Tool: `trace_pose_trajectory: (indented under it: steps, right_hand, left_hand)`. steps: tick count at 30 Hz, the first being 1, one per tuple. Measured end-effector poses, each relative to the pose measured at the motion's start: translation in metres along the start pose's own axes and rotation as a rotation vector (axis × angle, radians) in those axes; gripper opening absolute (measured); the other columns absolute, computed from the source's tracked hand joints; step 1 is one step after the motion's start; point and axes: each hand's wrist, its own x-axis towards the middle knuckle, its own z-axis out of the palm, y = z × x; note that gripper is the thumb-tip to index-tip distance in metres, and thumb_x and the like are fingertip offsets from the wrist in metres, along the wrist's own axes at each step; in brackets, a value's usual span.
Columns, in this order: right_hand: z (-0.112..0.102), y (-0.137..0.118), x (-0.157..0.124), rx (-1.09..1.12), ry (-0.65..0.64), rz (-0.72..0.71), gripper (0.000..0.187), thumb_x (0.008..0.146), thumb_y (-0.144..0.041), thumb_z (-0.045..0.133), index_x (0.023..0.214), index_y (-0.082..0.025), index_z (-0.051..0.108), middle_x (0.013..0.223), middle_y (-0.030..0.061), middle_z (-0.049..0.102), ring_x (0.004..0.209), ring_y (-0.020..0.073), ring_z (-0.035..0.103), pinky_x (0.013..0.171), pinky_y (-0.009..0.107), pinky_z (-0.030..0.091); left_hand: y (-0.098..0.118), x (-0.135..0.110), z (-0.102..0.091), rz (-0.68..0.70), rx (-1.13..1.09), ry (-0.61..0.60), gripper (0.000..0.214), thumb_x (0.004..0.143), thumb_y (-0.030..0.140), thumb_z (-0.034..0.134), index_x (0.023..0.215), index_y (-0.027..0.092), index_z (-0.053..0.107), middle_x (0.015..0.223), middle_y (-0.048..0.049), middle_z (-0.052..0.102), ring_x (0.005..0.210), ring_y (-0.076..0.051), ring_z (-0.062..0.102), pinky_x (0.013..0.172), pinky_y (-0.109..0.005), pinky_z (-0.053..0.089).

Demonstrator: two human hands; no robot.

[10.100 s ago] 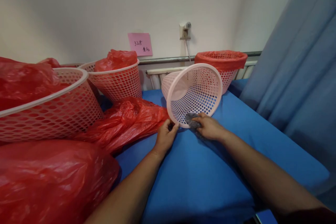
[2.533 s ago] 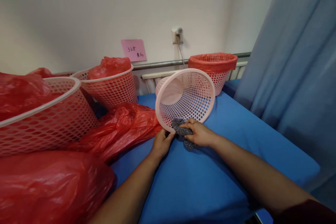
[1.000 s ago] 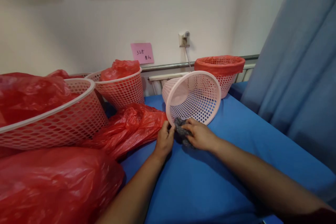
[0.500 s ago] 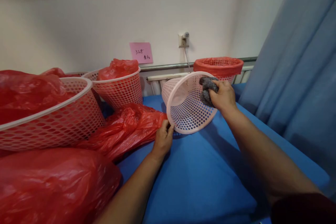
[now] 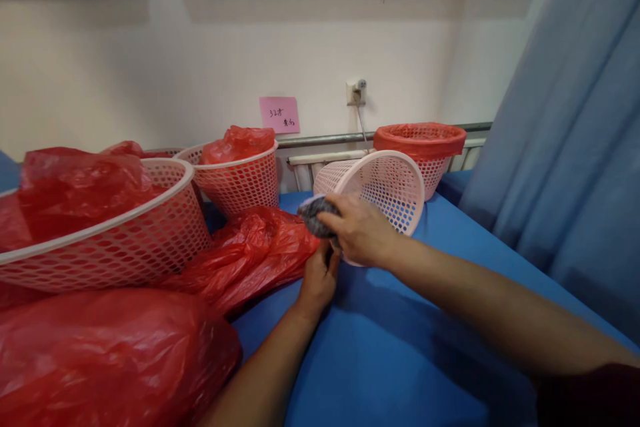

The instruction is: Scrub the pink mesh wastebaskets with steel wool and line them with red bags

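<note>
A pale pink perforated plastic wastebasket (image 5: 395, 193) lies on its side on the blue-covered bed (image 5: 380, 347), its mouth facing me. My left hand (image 5: 319, 280) grips the lower left of its rim. A crumpled dark grey cloth (image 5: 317, 215) is bunched in my right hand (image 5: 363, 230), which is closed around it at the rim's left side, just above my left hand. My right hand and forearm cover part of the rim and the opening. Beside my left hand lies a loose red plastic bag (image 5: 265, 247).
Baskets holding red bags, a large one (image 5: 150, 233) and a smaller one (image 5: 240, 177), stand at left. A filled red bag (image 5: 110, 353) lies in front. A red-lined basket (image 5: 420, 141) stands behind right. A blue curtain (image 5: 565, 147) hangs at right; a plugged-in cord (image 5: 361, 121) runs down the wall.
My right hand has moved the cloth from the right part of the basket's mouth to the left side of its rim. My left hand still holds the rim. The view has tilted up slightly.
</note>
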Motion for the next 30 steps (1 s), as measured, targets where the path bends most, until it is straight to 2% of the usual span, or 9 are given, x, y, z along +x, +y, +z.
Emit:
trace_pose_trajectory:
  steps: [3, 6, 9, 11, 16, 21, 24, 27, 30]
  right_hand:
    - [-0.024, 0.050, 0.019, -0.008, 0.175, 0.229, 0.038, 0.091, -0.018, 0.054, 0.126, -0.018, 0.067, 0.144, 0.0168, 0.052, 0.125, 0.0331, 0.052, 0.108, 0.050, 0.043]
    - [-0.037, 0.114, 0.014, 0.076, 0.348, 0.588, 0.038, 0.085, -0.016, 0.055, 0.120, -0.016, 0.070, 0.128, 0.0158, 0.063, 0.121, 0.0315, 0.058, 0.107, 0.048, 0.045]
    - [-0.025, 0.160, -0.021, 0.378, 0.406, 1.013, 0.025, 0.078, -0.020, 0.062, 0.100, -0.018, 0.073, 0.100, 0.0091, 0.074, 0.104, 0.0285, 0.067, 0.098, 0.044, 0.052]
    - [-0.006, 0.165, -0.052, 0.595, 0.433, 1.223, 0.019, 0.076, -0.022, 0.062, 0.092, -0.018, 0.070, 0.091, 0.0077, 0.075, 0.096, 0.0264, 0.070, 0.088, 0.039, 0.057]
    - [0.049, 0.108, -0.102, 0.914, 0.265, 1.324, 0.013, 0.078, -0.032, 0.062, 0.079, -0.019, 0.064, 0.062, 0.0056, 0.070, 0.055, 0.0217, 0.068, 0.056, 0.034, 0.059]
    - [0.080, 0.028, -0.100, 1.150, 0.150, 1.276, 0.017, 0.082, -0.037, 0.062, 0.087, -0.021, 0.065, 0.075, 0.0054, 0.075, 0.064, 0.0216, 0.072, 0.060, 0.034, 0.061]
    - [0.085, -0.014, -0.093, 1.320, 0.053, 1.151, 0.024, 0.077, -0.034, 0.068, 0.097, -0.021, 0.066, 0.088, 0.0051, 0.078, 0.080, 0.0227, 0.075, 0.074, 0.037, 0.063]
    - [0.080, -0.037, -0.086, 1.407, 0.002, 0.939, 0.032, 0.073, -0.034, 0.072, 0.101, -0.021, 0.066, 0.096, 0.0047, 0.077, 0.091, 0.0228, 0.073, 0.088, 0.040, 0.060]
    - [0.057, -0.023, -0.078, 1.261, 0.188, 0.870, 0.038, 0.072, -0.041, 0.074, 0.103, -0.020, 0.067, 0.101, 0.0052, 0.075, 0.093, 0.0240, 0.071, 0.093, 0.044, 0.057]
  left_hand:
    - [-0.002, -0.002, -0.002, -0.019, -0.005, -0.017, 0.021, 0.091, 0.039, 0.063, 0.087, 0.020, 0.064, 0.079, -0.0005, 0.065, 0.074, -0.018, 0.060, 0.072, -0.030, 0.049]
    - [-0.007, -0.003, -0.002, -0.056, -0.040, -0.029, 0.026, 0.093, 0.045, 0.061, 0.087, 0.019, 0.064, 0.077, -0.0001, 0.065, 0.071, -0.017, 0.060, 0.068, -0.029, 0.050]
    - [-0.011, -0.003, -0.001, -0.096, -0.094, -0.026, 0.030, 0.092, 0.048, 0.061, 0.086, 0.018, 0.064, 0.078, -0.0014, 0.067, 0.070, -0.018, 0.063, 0.067, -0.030, 0.053]
    - [-0.014, -0.002, 0.000, -0.120, -0.134, -0.010, 0.032, 0.089, 0.050, 0.064, 0.083, 0.018, 0.063, 0.079, -0.0022, 0.067, 0.071, -0.018, 0.065, 0.067, -0.031, 0.055]
    - [-0.018, 0.005, 0.005, -0.173, -0.242, 0.039, 0.037, 0.085, 0.054, 0.066, 0.090, 0.017, 0.061, 0.083, -0.0030, 0.069, 0.069, -0.018, 0.068, 0.067, -0.033, 0.059]
    - [-0.017, 0.007, 0.005, -0.181, -0.286, 0.053, 0.036, 0.086, 0.051, 0.066, 0.096, 0.018, 0.060, 0.087, -0.0031, 0.069, 0.071, -0.017, 0.068, 0.070, -0.032, 0.058]
    - [-0.017, 0.003, 0.005, -0.163, -0.275, 0.022, 0.033, 0.086, 0.049, 0.068, 0.094, 0.018, 0.063, 0.086, -0.0020, 0.069, 0.075, -0.017, 0.066, 0.072, -0.031, 0.055]
    - [-0.017, -0.002, 0.005, -0.141, -0.261, -0.033, 0.030, 0.084, 0.048, 0.071, 0.084, 0.018, 0.065, 0.079, -0.0003, 0.066, 0.077, -0.018, 0.063, 0.071, -0.029, 0.051]
    - [-0.015, -0.005, 0.003, -0.121, -0.261, -0.035, 0.033, 0.087, 0.050, 0.069, 0.079, 0.019, 0.063, 0.075, 0.0022, 0.060, 0.073, -0.016, 0.057, 0.068, -0.026, 0.047]
